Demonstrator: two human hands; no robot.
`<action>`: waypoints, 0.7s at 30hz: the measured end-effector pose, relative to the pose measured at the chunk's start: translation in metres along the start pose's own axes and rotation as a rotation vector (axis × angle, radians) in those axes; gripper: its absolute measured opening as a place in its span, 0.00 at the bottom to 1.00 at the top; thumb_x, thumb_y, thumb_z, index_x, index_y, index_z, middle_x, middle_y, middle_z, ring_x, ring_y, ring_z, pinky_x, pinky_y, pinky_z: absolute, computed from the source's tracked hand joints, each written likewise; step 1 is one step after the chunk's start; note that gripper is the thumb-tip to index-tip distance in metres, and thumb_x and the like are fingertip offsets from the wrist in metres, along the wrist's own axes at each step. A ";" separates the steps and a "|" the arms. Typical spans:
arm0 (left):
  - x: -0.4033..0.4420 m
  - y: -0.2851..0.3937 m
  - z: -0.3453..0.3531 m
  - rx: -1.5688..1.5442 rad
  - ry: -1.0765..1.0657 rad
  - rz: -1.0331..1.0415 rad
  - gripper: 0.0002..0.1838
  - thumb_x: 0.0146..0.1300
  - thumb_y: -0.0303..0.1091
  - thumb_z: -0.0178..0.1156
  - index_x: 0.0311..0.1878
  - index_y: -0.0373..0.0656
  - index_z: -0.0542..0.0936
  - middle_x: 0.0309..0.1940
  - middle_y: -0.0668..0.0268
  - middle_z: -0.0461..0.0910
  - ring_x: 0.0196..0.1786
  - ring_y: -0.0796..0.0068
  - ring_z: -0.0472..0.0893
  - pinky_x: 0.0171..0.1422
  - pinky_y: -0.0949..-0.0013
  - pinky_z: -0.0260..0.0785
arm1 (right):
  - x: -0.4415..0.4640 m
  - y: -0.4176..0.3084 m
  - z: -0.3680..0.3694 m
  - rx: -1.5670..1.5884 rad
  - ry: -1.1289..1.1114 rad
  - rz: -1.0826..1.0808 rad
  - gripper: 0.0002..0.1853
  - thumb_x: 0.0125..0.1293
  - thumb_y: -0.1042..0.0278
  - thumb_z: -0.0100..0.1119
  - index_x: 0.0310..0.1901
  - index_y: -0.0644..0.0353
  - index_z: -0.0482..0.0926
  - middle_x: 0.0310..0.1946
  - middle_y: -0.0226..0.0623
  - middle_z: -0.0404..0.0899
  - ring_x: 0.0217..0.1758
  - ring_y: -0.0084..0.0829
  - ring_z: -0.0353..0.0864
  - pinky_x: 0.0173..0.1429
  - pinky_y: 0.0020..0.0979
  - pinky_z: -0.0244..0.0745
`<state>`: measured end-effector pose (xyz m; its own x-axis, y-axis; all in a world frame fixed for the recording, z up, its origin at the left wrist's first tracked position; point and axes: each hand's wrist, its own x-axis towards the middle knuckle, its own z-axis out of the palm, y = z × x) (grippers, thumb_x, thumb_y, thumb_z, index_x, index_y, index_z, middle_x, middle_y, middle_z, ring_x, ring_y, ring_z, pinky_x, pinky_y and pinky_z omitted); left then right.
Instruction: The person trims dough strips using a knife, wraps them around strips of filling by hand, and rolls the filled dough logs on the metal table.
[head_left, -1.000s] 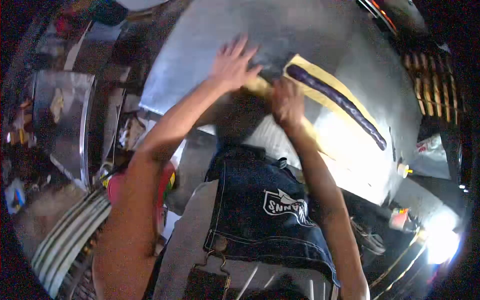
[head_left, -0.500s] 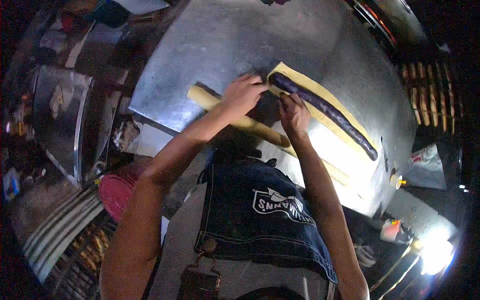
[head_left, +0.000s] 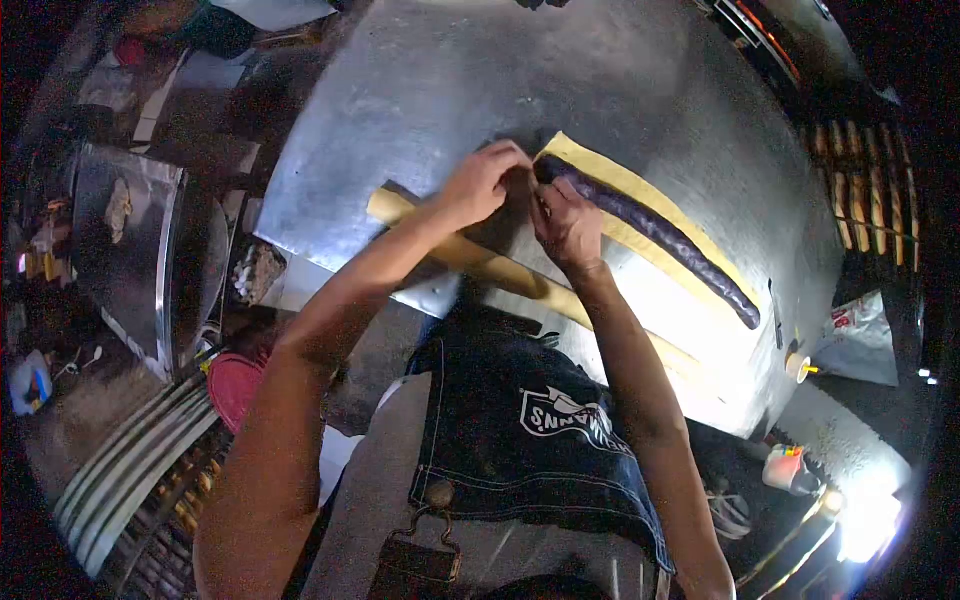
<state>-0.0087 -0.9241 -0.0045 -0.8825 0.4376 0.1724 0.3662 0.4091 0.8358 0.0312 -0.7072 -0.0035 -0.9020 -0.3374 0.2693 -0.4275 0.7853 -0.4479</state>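
A long yellow dough strip (head_left: 640, 188) lies slantwise on the metal table, with a dark purple roll of filling (head_left: 665, 232) along its middle. At the strip's left end, my left hand (head_left: 488, 182) has its fingers pressed together near the corner. My right hand (head_left: 568, 222) pinches the near edge of that same end, its fingers over the filling. Whatever my left fingertips hold is too small to make out. Nearer to me rests a long rolled dough log (head_left: 490, 265), partly hidden under my forearms.
The metal table (head_left: 420, 110) spans the middle. Racks of long baked-looking sticks (head_left: 870, 195) stand at the right, beside a plastic bag (head_left: 858, 335). A metal box (head_left: 130, 240) and a red round container (head_left: 236, 388) are at the left. A bright lamp (head_left: 870, 525) shines at lower right.
Both hands have moved from the rolled log to the left end of the filled strip. My left hand's spread fingers have closed, and the log lies released.
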 end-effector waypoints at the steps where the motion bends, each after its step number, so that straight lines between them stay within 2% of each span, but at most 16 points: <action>1: 0.006 -0.004 -0.005 -0.067 -0.030 -0.011 0.32 0.62 0.19 0.62 0.71 0.47 0.79 0.69 0.52 0.80 0.71 0.44 0.80 0.74 0.54 0.74 | 0.010 -0.008 -0.012 0.033 0.005 -0.020 0.04 0.71 0.65 0.69 0.42 0.54 0.84 0.37 0.39 0.83 0.36 0.48 0.87 0.39 0.45 0.81; 2: 0.008 0.003 -0.004 -0.072 -0.032 -0.008 0.32 0.62 0.19 0.62 0.71 0.47 0.79 0.69 0.52 0.80 0.71 0.44 0.80 0.74 0.54 0.74 | 0.016 -0.009 -0.026 0.070 0.007 0.036 0.05 0.71 0.66 0.69 0.42 0.55 0.84 0.36 0.40 0.83 0.35 0.48 0.87 0.40 0.44 0.81; 4: 0.011 0.001 -0.004 -0.003 0.002 0.177 0.33 0.68 0.23 0.64 0.77 0.42 0.74 0.75 0.53 0.76 0.72 0.47 0.78 0.75 0.50 0.72 | 0.041 -0.002 -0.042 0.040 0.009 0.105 0.06 0.71 0.65 0.69 0.41 0.58 0.85 0.34 0.44 0.85 0.35 0.46 0.88 0.42 0.41 0.82; 5: 0.019 -0.017 0.007 -0.372 -0.109 0.169 0.34 0.70 0.28 0.66 0.79 0.40 0.71 0.79 0.53 0.72 0.75 0.49 0.75 0.76 0.50 0.70 | 0.051 0.008 -0.041 0.074 0.008 0.190 0.09 0.71 0.62 0.70 0.40 0.59 0.86 0.34 0.44 0.86 0.36 0.45 0.89 0.43 0.41 0.83; 6: 0.020 -0.017 0.019 -0.383 -0.110 0.165 0.34 0.70 0.28 0.66 0.79 0.40 0.71 0.79 0.53 0.72 0.75 0.49 0.75 0.76 0.50 0.70 | 0.059 0.022 -0.039 0.109 0.006 0.276 0.11 0.71 0.60 0.71 0.40 0.60 0.87 0.34 0.45 0.87 0.37 0.45 0.90 0.44 0.42 0.83; 7: 0.022 -0.015 0.032 -0.105 -0.032 0.193 0.33 0.70 0.29 0.66 0.78 0.41 0.72 0.77 0.53 0.73 0.73 0.49 0.76 0.75 0.50 0.72 | 0.062 0.034 -0.038 0.075 0.020 0.309 0.17 0.70 0.52 0.72 0.39 0.61 0.89 0.33 0.45 0.88 0.38 0.45 0.90 0.46 0.42 0.83; 8: 0.026 -0.012 0.041 0.175 0.045 0.219 0.33 0.70 0.30 0.66 0.77 0.41 0.73 0.75 0.52 0.75 0.71 0.48 0.77 0.73 0.50 0.73 | 0.063 0.038 -0.037 0.070 0.014 0.314 0.17 0.70 0.52 0.72 0.39 0.61 0.89 0.33 0.45 0.88 0.38 0.45 0.90 0.46 0.42 0.83; 9: 0.029 -0.010 0.047 0.167 0.045 0.217 0.33 0.70 0.30 0.66 0.77 0.41 0.73 0.75 0.52 0.75 0.71 0.48 0.77 0.73 0.50 0.73 | 0.063 0.040 -0.035 0.070 0.048 0.369 0.19 0.69 0.49 0.73 0.37 0.61 0.88 0.33 0.45 0.88 0.38 0.45 0.90 0.45 0.43 0.83; 11: 0.035 -0.009 0.054 0.363 0.082 0.145 0.30 0.69 0.31 0.66 0.75 0.43 0.75 0.67 0.53 0.77 0.65 0.48 0.78 0.67 0.49 0.76 | 0.061 0.038 -0.036 0.065 0.076 0.417 0.21 0.68 0.46 0.73 0.36 0.61 0.88 0.32 0.44 0.88 0.37 0.46 0.90 0.45 0.44 0.82; 13: 0.030 -0.005 0.049 0.405 0.139 0.170 0.29 0.69 0.32 0.66 0.73 0.43 0.76 0.65 0.54 0.77 0.63 0.48 0.78 0.65 0.49 0.76 | 0.037 0.014 -0.049 -0.103 0.213 0.584 0.22 0.67 0.45 0.74 0.32 0.59 0.87 0.31 0.42 0.88 0.36 0.45 0.89 0.43 0.45 0.81; 15: 0.028 -0.006 0.046 0.454 0.199 0.201 0.28 0.69 0.32 0.66 0.72 0.44 0.76 0.62 0.55 0.76 0.61 0.49 0.78 0.62 0.48 0.77 | -0.014 0.023 -0.046 -0.213 0.231 0.371 0.20 0.66 0.47 0.76 0.33 0.57 0.86 0.30 0.39 0.86 0.36 0.44 0.88 0.42 0.45 0.80; 16: 0.028 -0.010 0.044 0.444 0.160 0.188 0.27 0.70 0.33 0.66 0.71 0.44 0.76 0.64 0.54 0.75 0.61 0.49 0.78 0.62 0.48 0.78 | -0.028 0.014 -0.046 -0.174 0.183 0.447 0.16 0.63 0.52 0.79 0.38 0.55 0.85 0.35 0.38 0.85 0.40 0.44 0.88 0.43 0.45 0.80; 17: 0.029 -0.012 0.046 0.432 0.116 0.179 0.27 0.70 0.34 0.67 0.71 0.45 0.77 0.65 0.54 0.74 0.61 0.48 0.78 0.61 0.48 0.79 | -0.039 0.010 -0.047 -0.188 0.204 0.372 0.15 0.62 0.55 0.79 0.40 0.54 0.85 0.37 0.38 0.84 0.41 0.45 0.87 0.43 0.45 0.80; 18: 0.032 -0.011 0.048 0.371 0.066 0.141 0.25 0.70 0.32 0.65 0.70 0.44 0.77 0.67 0.54 0.72 0.63 0.49 0.77 0.65 0.44 0.77 | -0.049 0.012 -0.047 -0.201 0.225 0.296 0.15 0.61 0.58 0.79 0.42 0.54 0.84 0.39 0.38 0.83 0.43 0.45 0.86 0.43 0.46 0.79; 19: 0.032 -0.011 0.049 0.372 0.067 0.144 0.25 0.70 0.32 0.65 0.70 0.44 0.77 0.67 0.54 0.72 0.63 0.49 0.77 0.65 0.44 0.77 | -0.060 0.024 -0.038 -0.231 0.191 0.296 0.12 0.62 0.61 0.76 0.44 0.53 0.85 0.41 0.38 0.82 0.44 0.47 0.85 0.45 0.47 0.80; 21: 0.032 -0.001 0.042 0.455 -0.058 0.037 0.33 0.71 0.33 0.66 0.79 0.47 0.71 0.78 0.51 0.66 0.75 0.46 0.71 0.79 0.38 0.67 | -0.064 0.031 -0.036 -0.222 0.195 0.236 0.11 0.64 0.63 0.75 0.44 0.53 0.86 0.40 0.38 0.82 0.43 0.47 0.85 0.45 0.47 0.80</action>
<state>-0.0247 -0.8772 -0.0215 -0.8530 0.4977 0.1573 0.5012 0.6968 0.5131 0.0777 -0.6429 -0.0036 -0.9365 -0.0454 0.3477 -0.1665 0.9302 -0.3270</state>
